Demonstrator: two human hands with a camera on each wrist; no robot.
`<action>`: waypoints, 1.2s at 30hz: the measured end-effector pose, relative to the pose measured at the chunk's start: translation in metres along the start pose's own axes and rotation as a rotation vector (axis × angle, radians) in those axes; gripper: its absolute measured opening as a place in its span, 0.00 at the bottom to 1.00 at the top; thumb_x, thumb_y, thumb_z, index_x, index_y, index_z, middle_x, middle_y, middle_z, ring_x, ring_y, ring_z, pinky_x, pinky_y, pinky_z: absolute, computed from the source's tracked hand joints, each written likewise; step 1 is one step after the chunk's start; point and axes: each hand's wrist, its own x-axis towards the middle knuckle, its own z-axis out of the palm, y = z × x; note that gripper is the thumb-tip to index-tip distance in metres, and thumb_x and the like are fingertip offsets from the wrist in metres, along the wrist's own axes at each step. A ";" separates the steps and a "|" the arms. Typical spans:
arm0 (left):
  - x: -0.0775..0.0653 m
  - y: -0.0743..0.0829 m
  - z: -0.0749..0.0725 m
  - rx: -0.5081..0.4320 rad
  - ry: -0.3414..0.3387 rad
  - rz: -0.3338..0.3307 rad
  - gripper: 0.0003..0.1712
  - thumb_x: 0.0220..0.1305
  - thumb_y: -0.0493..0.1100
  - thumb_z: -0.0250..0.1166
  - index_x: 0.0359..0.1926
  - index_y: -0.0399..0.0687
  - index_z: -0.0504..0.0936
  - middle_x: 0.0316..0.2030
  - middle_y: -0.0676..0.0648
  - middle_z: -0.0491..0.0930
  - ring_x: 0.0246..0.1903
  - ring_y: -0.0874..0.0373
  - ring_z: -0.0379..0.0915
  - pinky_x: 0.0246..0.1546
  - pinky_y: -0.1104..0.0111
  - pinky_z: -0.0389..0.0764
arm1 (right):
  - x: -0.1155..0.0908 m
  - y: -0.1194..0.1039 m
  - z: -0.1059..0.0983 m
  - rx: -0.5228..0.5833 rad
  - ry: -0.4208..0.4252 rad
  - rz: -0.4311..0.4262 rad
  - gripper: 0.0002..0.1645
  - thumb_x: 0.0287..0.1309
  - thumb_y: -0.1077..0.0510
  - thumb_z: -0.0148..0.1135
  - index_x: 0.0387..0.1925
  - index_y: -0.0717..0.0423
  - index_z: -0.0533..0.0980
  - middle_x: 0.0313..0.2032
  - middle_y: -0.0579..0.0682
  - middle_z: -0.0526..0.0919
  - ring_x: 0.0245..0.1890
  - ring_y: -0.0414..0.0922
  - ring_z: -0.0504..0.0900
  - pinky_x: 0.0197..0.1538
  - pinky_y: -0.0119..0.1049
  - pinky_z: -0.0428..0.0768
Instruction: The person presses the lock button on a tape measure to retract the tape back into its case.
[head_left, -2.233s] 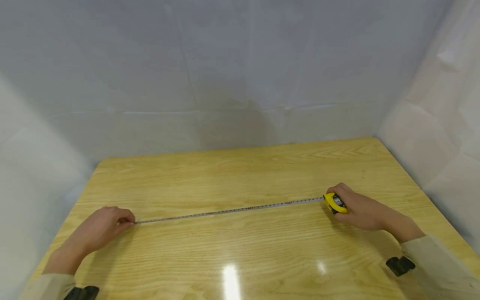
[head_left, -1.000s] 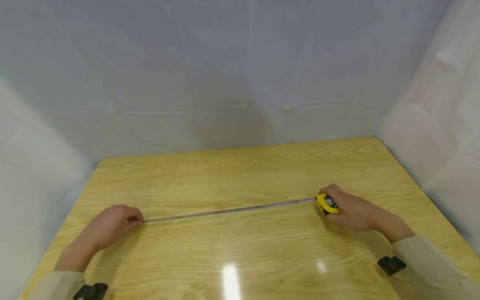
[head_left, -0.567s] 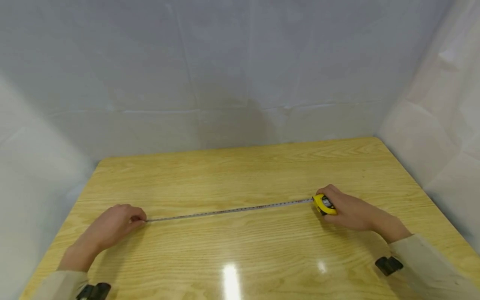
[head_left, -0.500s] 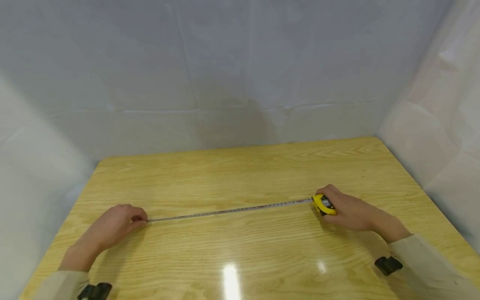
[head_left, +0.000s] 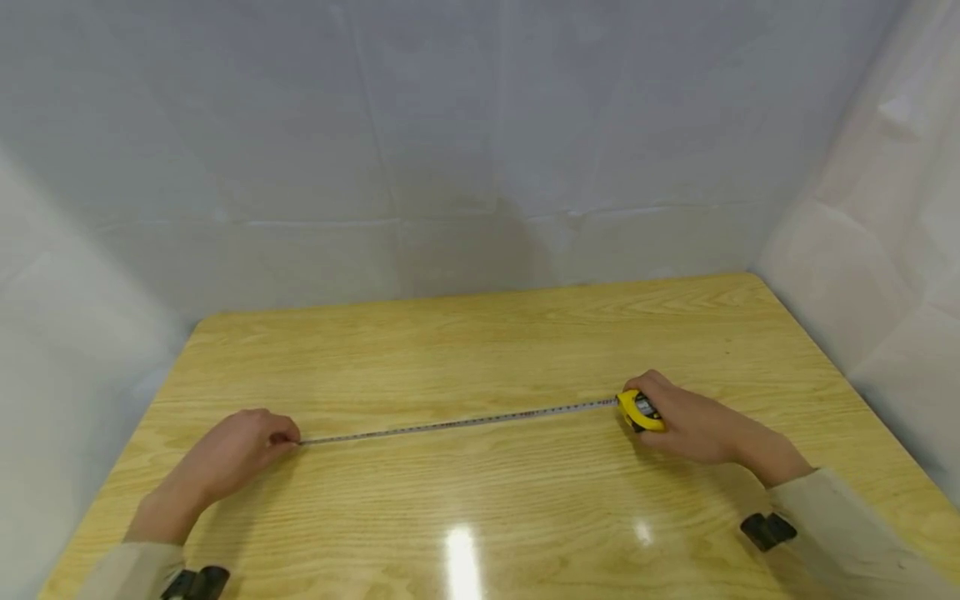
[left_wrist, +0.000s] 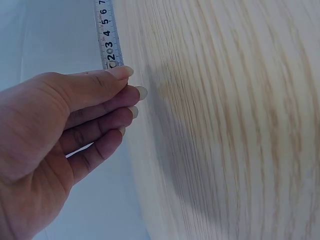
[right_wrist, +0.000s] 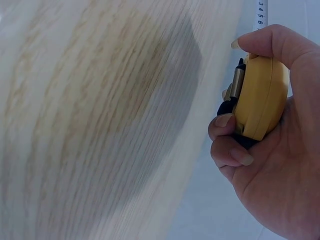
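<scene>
A yellow and black tape measure [head_left: 639, 412] has its metal blade [head_left: 459, 423] drawn out in a straight line across the table. My right hand [head_left: 693, 423] grips the case; in the right wrist view the fingers curl round the yellow case [right_wrist: 262, 97], thumb near the blade's mouth. At the other end my left hand [head_left: 240, 454] pinches the blade's tip between thumb and fingers. In the left wrist view low numbers show on the blade [left_wrist: 106, 35] just past the thumb, and the end hook is hidden by the fingertips.
Below lies a wood-grain table [head_left: 480, 350] with rounded back corners. White sheeting [head_left: 450, 150] hangs behind it and at both sides. Dark devices are strapped at both wrists, such as the black one [head_left: 768, 531] on the right.
The hands have come a little nearer each other: the left has moved right, and the right, with the case, has moved left. The stretch of blade between them is shorter.
</scene>
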 end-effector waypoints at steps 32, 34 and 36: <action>0.005 0.012 -0.001 0.009 -0.002 0.014 0.03 0.57 0.38 0.69 0.33 0.51 0.85 0.28 0.61 0.79 0.29 0.64 0.75 0.30 0.67 0.78 | 0.005 -0.006 0.004 -0.021 0.003 -0.024 0.29 0.63 0.52 0.61 0.60 0.53 0.62 0.49 0.46 0.66 0.39 0.38 0.70 0.39 0.34 0.75; 0.006 0.013 -0.001 0.013 0.003 0.023 0.03 0.57 0.38 0.69 0.32 0.51 0.85 0.28 0.62 0.79 0.29 0.64 0.75 0.30 0.67 0.78 | 0.005 -0.007 0.004 -0.020 0.001 -0.024 0.28 0.63 0.53 0.61 0.60 0.53 0.62 0.49 0.46 0.65 0.39 0.38 0.70 0.39 0.34 0.75; 0.007 0.014 -0.001 0.014 0.007 0.027 0.03 0.57 0.38 0.69 0.32 0.51 0.85 0.28 0.61 0.79 0.28 0.64 0.75 0.30 0.66 0.78 | 0.005 -0.008 0.004 -0.019 0.001 -0.026 0.28 0.63 0.53 0.61 0.60 0.53 0.62 0.49 0.46 0.65 0.38 0.38 0.70 0.38 0.34 0.75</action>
